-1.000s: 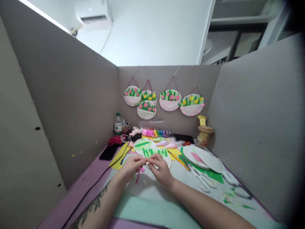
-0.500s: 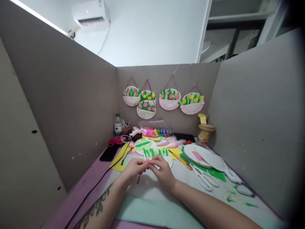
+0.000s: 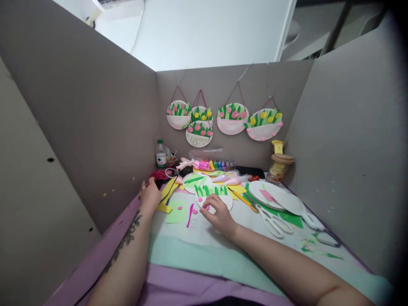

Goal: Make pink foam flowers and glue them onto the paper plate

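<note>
My left hand (image 3: 150, 196) rests over a mostly covered black phone (image 3: 162, 183), its thumb and forefinger apart, beside the dark pink yarn (image 3: 158, 174). My right hand (image 3: 220, 216) hovers at the front of a white paper plate (image 3: 227, 205) edged with green paper grass (image 3: 210, 190). Its thumb and forefinger form a pinch; whatever lies between the tips is too small to make out. Pink flower pieces (image 3: 200, 199) show on the plate. Left of that hand lie a magenta modelling tool (image 3: 190, 215), a small pink flower (image 3: 195, 211) and a light green sheet (image 3: 176, 214) bearing a pink piece.
White scissors (image 3: 273, 221), a yellow pencil-like cutter (image 3: 244, 200) and stacked white plates (image 3: 266, 194) lie to the right. Clay packs (image 3: 207, 165) and a bottle (image 3: 161, 158) stand behind. Decorated plates (image 3: 233, 119) hang on the grey panel. A black cable crosses the left.
My left hand has left the right hand and reached left to the phone. The magenta tool now lies on the table. My right hand stays near the plate, pinched. The view has tilted down.
</note>
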The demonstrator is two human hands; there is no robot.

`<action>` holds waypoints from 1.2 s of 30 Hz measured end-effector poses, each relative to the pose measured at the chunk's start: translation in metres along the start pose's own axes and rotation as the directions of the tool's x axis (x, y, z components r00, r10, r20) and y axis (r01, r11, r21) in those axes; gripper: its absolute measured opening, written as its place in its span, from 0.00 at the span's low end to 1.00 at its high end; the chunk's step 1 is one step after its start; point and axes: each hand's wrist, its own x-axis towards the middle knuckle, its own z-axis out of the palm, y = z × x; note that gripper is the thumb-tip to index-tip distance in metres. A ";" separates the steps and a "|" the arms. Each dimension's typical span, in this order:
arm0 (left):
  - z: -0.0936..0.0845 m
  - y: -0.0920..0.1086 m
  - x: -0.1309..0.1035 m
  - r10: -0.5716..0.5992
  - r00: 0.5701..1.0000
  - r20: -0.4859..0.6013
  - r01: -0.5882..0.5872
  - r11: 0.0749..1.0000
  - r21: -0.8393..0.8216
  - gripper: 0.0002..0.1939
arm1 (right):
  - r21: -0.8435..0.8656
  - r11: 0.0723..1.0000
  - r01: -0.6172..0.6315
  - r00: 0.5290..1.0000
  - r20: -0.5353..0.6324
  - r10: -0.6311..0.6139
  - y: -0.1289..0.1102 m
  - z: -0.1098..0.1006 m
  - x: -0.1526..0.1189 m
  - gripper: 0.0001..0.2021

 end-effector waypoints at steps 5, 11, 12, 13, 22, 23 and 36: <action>0.019 -0.015 0.013 -0.035 0.981 0.190 0.019 0.996 0.086 0.30 | 0.004 1.000 0.020 1.000 0.014 -0.020 0.001 0.000 -0.002 0.05; 0.025 -0.013 0.016 -0.033 0.980 0.194 0.016 0.996 0.088 0.30 | 0.001 1.000 0.031 0.999 0.026 -0.031 0.001 0.000 -0.002 0.04; 0.023 -0.013 0.016 -0.036 0.981 0.191 0.021 0.997 0.080 0.30 | 0.003 0.999 0.034 0.999 0.027 -0.035 0.001 0.000 -0.002 0.04; 0.020 -0.012 0.016 -0.040 0.981 0.192 0.027 0.997 0.072 0.30 | 0.006 0.999 0.036 0.999 0.028 -0.037 0.001 0.000 -0.002 0.04; -0.028 -0.052 0.027 -0.101 0.984 0.147 0.110 0.992 -0.054 0.33 | 0.014 0.999 0.036 0.999 0.026 -0.036 0.002 -0.001 -0.002 0.05; -0.028 -0.057 0.028 -0.094 0.978 0.184 0.105 0.993 -0.050 0.33 | 0.015 0.999 0.036 0.999 0.028 -0.037 0.002 -0.001 -0.002 0.05; -0.018 -0.048 0.022 0.010 0.959 0.284 0.019 0.995 -0.099 0.30 | 0.019 1.000 0.025 0.998 0.055 -0.026 0.001 -0.001 -0.003 0.04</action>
